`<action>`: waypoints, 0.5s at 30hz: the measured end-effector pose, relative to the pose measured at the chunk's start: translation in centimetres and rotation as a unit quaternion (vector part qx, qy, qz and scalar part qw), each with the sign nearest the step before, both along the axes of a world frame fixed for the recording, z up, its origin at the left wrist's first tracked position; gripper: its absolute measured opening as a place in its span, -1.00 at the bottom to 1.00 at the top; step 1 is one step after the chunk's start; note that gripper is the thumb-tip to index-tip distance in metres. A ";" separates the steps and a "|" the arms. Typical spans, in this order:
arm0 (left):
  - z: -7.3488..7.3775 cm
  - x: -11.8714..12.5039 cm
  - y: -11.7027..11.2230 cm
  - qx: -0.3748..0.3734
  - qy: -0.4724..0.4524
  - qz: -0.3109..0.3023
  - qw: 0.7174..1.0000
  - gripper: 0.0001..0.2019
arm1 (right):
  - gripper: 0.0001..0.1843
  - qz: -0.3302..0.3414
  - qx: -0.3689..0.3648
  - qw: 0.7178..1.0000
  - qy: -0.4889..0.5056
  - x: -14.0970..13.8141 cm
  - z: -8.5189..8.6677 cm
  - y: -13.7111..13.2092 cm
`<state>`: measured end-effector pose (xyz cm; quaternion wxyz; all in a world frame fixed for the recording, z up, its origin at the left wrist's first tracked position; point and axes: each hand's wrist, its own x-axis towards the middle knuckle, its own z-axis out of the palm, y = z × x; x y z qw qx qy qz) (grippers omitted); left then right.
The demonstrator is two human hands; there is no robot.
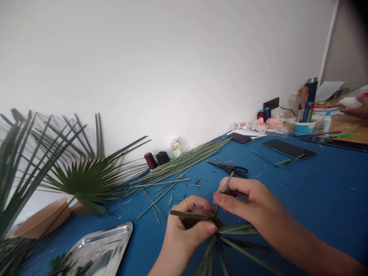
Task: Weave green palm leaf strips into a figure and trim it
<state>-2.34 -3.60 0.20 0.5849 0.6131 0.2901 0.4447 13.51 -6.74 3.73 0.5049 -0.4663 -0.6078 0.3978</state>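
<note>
My left hand [188, 228] is closed, pinching the centre of a bundle of green palm leaf strips [230, 245] that fan out over the blue table [330, 184]. A ring shows on one of its fingers. My right hand [244, 197] is closed on one thin palm strip [225, 188], bending it upward from the pinched centre. Both hands meet at the middle of the weave, low in the view.
Black scissors [231, 168] lie just beyond my hands. A pile of cut strips [178, 165], thread spools [156, 159], fan palm leaves [83, 172], a steel tray [100, 245], a terracotta bowl [40, 220], phones [289, 148] and a pen cup [305, 124] surround them. Another person's hand [356, 107] is far right.
</note>
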 end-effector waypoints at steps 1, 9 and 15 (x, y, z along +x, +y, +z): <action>0.2 0.1 0.1 -0.026 -0.016 -0.005 1.000 -0.72 | -0.77 0.004 0.003 1.000 -0.009 0.0 0.1 0.2; 0.7 0.5 0.8 -0.111 0.020 -0.008 0.994 -0.77 | -0.59 -0.020 -0.019 0.997 0.068 0.4 -1.8 1.9; 0.5 0.8 1.7 -0.107 0.003 0.052 0.993 -0.72 | -0.62 0.084 -0.126 0.988 0.037 -0.9 -6.5 -0.4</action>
